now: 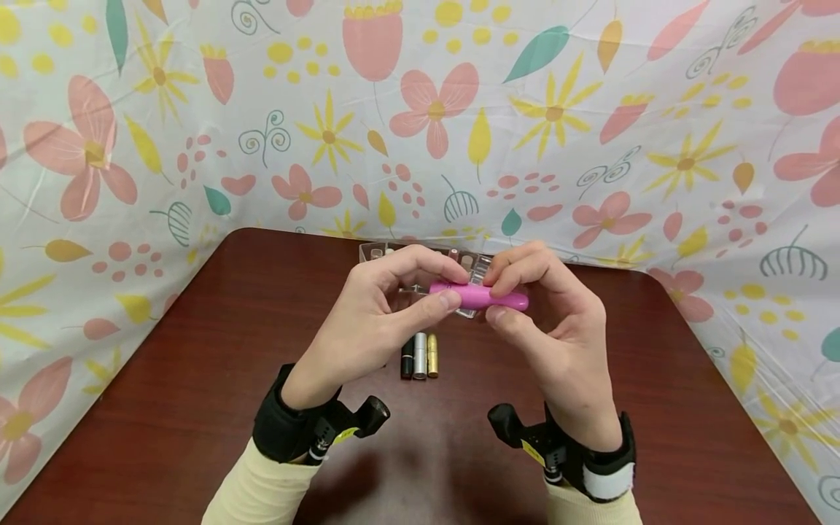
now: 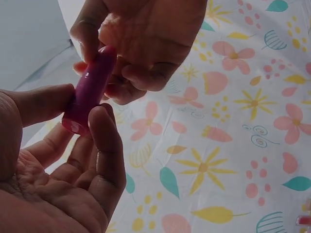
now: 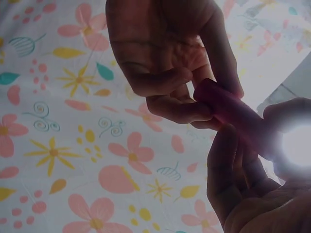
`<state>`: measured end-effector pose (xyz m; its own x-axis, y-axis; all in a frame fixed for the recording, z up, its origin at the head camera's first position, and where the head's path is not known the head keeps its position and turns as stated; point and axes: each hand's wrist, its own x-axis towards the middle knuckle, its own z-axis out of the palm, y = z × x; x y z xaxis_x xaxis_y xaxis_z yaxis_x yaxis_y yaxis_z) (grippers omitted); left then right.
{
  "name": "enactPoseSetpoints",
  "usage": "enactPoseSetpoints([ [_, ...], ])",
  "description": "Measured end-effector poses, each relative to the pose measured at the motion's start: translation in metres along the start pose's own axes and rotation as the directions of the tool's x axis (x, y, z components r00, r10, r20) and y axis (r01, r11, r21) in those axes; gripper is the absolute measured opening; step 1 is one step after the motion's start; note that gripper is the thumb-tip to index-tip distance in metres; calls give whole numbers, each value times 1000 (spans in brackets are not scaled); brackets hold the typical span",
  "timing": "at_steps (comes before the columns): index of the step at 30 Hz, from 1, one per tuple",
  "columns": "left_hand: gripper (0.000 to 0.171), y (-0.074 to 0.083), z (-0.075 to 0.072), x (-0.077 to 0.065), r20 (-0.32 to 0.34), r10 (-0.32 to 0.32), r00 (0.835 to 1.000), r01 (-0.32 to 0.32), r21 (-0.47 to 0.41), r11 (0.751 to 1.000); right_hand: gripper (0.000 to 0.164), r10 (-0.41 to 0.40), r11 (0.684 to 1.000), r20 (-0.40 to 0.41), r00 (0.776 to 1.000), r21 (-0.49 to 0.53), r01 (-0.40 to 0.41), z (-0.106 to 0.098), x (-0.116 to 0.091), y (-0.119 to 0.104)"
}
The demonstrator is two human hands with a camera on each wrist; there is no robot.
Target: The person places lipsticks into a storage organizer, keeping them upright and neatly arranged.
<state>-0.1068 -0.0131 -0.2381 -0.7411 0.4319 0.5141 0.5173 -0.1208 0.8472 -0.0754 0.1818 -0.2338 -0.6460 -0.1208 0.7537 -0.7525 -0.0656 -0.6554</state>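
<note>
Nearest, a glossy pink round-ended tube [image 1: 477, 296] is raised between two hands: the left hand [image 1: 367, 313] pinches its 9 o'clock end, the right hand [image 1: 567, 343] its rounded 3 o'clock end. Light, opposed fingertip pressure along the axis would probably best prevent slipping. Toward 7–8 o'clock stand a black cylindrical tube [image 1: 407, 357], a silver cylindrical tube [image 1: 420, 356] and a gold cylindrical tube [image 1: 432, 356]; beyond, toward 11 o'clock, a clear plastic tray [image 1: 364, 253], partly screened by the hands.

Cloth wall [image 1: 407, 182], white, floral: head view, upper half. Table [image 1: 216, 350], dark red-brown: lower half. Bright light [image 3: 300, 145]: right wrist view, right.
</note>
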Motion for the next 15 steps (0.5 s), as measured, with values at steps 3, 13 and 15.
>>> enactPoseSetpoints([
  [3,17,-2,1,1,-19,25,1000,-25,15,1000,9,-1,1000,1,1000,16,1,0,0,1],
  [13,15,-10,-1,5,-58,134,989,-130,68,989,19,8,1000,-11,1000,31,-8,2,0,2],
  [15,19,-10,-1,5,-27,178,984,-175,99,980,19,0,999,-30,1000,46,1,2,0,3],
])
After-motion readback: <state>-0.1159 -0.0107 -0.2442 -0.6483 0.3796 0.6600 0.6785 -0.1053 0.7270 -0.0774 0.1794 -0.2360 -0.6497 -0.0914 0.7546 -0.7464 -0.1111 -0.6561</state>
